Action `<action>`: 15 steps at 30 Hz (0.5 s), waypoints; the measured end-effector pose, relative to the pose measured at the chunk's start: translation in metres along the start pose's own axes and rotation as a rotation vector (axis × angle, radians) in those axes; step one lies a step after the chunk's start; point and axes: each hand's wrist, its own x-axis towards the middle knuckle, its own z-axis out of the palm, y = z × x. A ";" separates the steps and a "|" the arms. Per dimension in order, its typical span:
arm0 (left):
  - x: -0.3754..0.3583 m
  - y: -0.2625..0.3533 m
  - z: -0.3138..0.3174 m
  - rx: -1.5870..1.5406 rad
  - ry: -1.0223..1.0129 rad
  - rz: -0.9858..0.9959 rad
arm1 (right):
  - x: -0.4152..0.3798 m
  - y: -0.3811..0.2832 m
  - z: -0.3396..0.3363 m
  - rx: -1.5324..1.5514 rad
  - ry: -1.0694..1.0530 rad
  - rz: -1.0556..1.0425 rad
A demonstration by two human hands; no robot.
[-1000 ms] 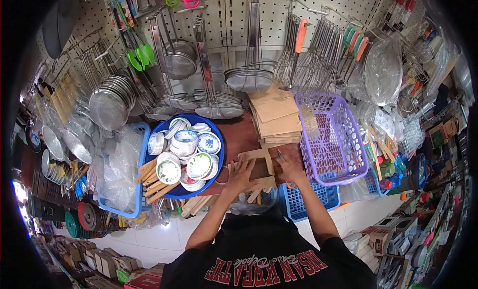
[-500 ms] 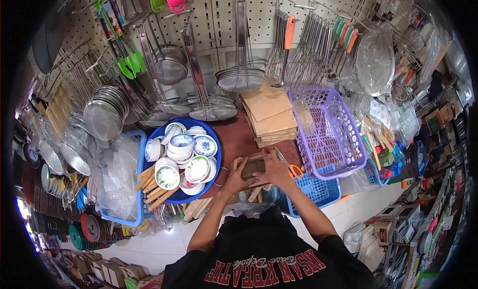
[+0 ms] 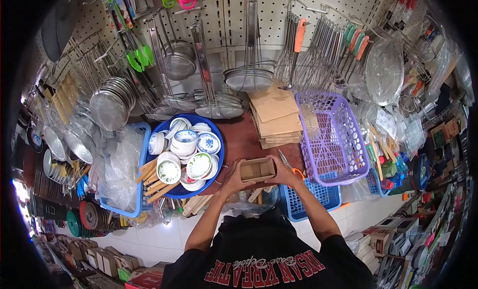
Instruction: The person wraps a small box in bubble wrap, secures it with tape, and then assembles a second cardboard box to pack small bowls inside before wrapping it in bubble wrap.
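A small open cardboard box (image 3: 257,169) stands upright on the reddish-brown table (image 3: 242,137), its opening facing up. My left hand (image 3: 230,178) grips its left side and my right hand (image 3: 282,173) grips its right side. Just right of the box lie scissors (image 3: 290,165) with orange handles. A stack of flat cardboard sheets (image 3: 276,116) rests behind the box.
A blue basin of patterned bowls (image 3: 185,150) sits left of the box. A purple basket (image 3: 332,138) stands on the right, over a blue basket (image 3: 308,198). Bubble wrap fills a blue crate (image 3: 121,170). Strainers, whisks and ladles hang on the pegboard (image 3: 244,20) behind.
The flat, half-folded cardboard under my hands has been formed into an upright open box. My hands moved from pressing on top of it to gripping its two sides.
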 end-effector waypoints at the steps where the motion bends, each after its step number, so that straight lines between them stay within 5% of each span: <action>1: 0.001 0.002 0.000 0.012 -0.004 -0.005 | 0.000 0.003 0.002 0.012 0.021 -0.040; 15: 0.002 0.022 -0.009 0.067 -0.005 -0.095 | 0.003 0.029 0.018 0.006 0.080 -0.059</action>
